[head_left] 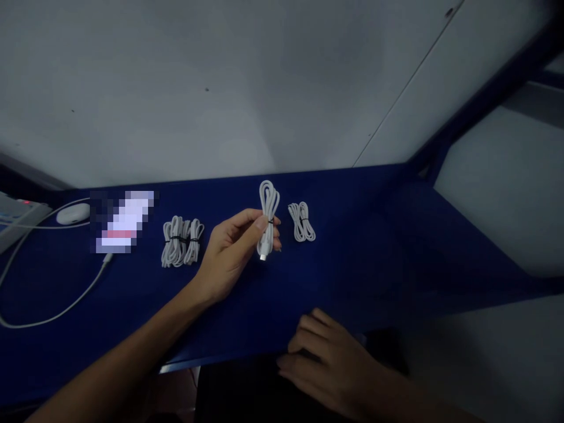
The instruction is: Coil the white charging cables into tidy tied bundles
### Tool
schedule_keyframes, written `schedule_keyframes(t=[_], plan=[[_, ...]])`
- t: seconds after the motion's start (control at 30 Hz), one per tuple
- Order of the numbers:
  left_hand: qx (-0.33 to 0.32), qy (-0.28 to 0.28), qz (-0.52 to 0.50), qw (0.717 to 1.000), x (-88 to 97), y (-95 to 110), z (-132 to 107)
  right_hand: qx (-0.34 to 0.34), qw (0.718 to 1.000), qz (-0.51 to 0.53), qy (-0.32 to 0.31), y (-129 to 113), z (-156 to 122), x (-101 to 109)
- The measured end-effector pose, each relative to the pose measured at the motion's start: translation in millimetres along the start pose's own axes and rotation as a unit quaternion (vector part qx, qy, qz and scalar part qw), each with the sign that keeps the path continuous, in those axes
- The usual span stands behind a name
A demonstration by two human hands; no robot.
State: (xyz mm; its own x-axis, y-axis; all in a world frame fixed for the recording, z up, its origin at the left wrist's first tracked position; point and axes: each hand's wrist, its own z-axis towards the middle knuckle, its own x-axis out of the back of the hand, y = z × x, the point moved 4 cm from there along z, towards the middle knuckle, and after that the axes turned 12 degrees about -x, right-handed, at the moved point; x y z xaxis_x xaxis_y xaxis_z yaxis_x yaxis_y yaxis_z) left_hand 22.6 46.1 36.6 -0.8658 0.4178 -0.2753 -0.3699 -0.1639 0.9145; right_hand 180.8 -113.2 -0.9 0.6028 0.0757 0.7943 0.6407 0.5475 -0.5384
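Observation:
My left hand [231, 247] pinches a white charging cable [268, 202], coiled into a bundle with a dark tie round its middle. Its metal plug points down, toward me. Right of it, another tied white cable bundle [302, 222] lies on the blue tabletop [247, 320]. Several more white tied bundles [180, 241] lie close together left of my left hand. My right hand [324, 358] hovers by the table's front edge, fingers loosely curled and somewhat apart, with nothing visible in them.
A phone with a lit, pixelated screen [126, 223] lies at the left, a white cable [73, 305] plugged into it. Beside it are a white rounded case [73, 214] and a white box with a red light [20, 214]. A grey wall [198, 106] rises behind the table.

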Motion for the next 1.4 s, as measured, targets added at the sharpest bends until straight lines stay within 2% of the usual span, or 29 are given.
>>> schedule_keyframes(t=[0.07,0.1,0.2,0.27,0.3,0.4,0.6,0.83,1.03,1.2,1.3,1.4], plan=[[-0.008,-0.001,0.013,1.000,-0.6,1,-1,-0.026,0.999,0.041,0.005,1,11,12],[-0.012,-0.004,0.023,1.000,-1.4,2,-1,-0.043,0.997,0.061,0.028,1,18,20],[-0.019,-0.020,0.067,0.997,-4.9,6,-5,-0.133,0.972,0.128,0.144,3,43,50],[-0.039,-0.025,0.105,0.993,-6.6,9,-7,-0.198,0.947,0.131,0.216,3,60,65],[-0.054,-0.027,0.122,0.991,-7.2,10,-9,-0.217,0.935,0.129,0.249,2,68,70],[-0.110,-0.030,0.173,0.978,-7.8,13,-12,-0.243,0.919,0.138,0.279,-1,88,72],[-0.153,-0.023,0.219,0.963,-7.5,15,-15,-0.247,0.907,0.141,0.310,-4,97,67],[-0.147,-0.014,0.212,0.966,-11.6,18,-15,-0.232,0.911,0.128,0.317,-2,99,70],[-0.121,-0.027,0.172,0.977,-12.8,17,-15,-0.199,0.923,0.121,0.306,3,101,71],[-0.178,-0.024,0.218,0.959,-9.3,19,-15,-0.186,0.925,0.081,0.322,-2,100,71],[-0.223,-0.030,0.263,0.938,-8.8,21,-16,-0.230,0.917,0.118,0.305,-4,97,73],[-0.275,-0.028,0.310,0.910,-8.9,25,-16,-0.319,0.884,0.244,0.240,3,93,72]])
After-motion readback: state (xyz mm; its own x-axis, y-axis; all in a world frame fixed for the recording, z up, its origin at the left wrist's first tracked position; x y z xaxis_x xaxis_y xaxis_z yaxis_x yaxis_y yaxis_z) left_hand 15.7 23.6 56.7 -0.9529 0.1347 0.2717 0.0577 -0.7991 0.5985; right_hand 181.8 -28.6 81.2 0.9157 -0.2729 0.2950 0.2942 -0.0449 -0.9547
